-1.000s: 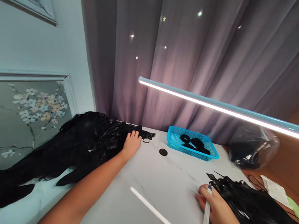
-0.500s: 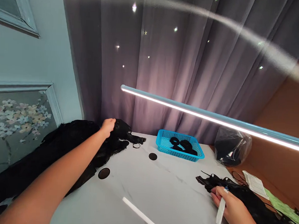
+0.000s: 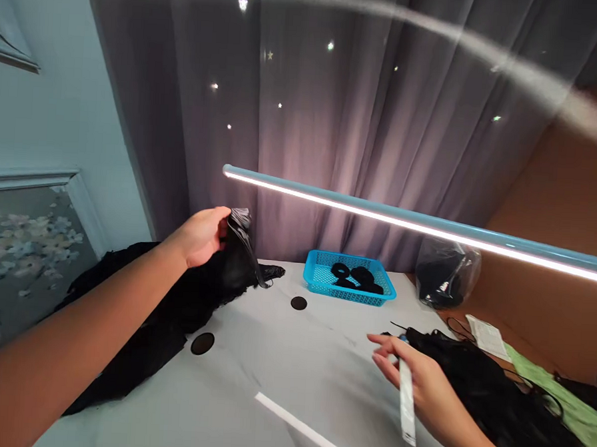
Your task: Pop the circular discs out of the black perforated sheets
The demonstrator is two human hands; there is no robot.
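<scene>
My left hand pinches the gathered end of a thin black cloth piece, which hangs over a heap of black cloth at the table's left. My right hand is above the table, its index finger stretched out. A slim white-wrapped tool lies in the crook of its thumb; a bit of blue shows at its upper end, but its kind is not clear. Beside and behind this hand lies a second pile of black cloth with thin straps or cords.
A blue perforated basket with black rolled pieces stands at the table's back. Two dark round discs are set in the white tabletop. A lit tube lamp crosses above. A clear plastic bag and green cloth are at right.
My left hand has lifted the black cloth piece up off the heap. My right hand has come away from the right pile, leftward and up, with the white-wrapped tool still in it.
</scene>
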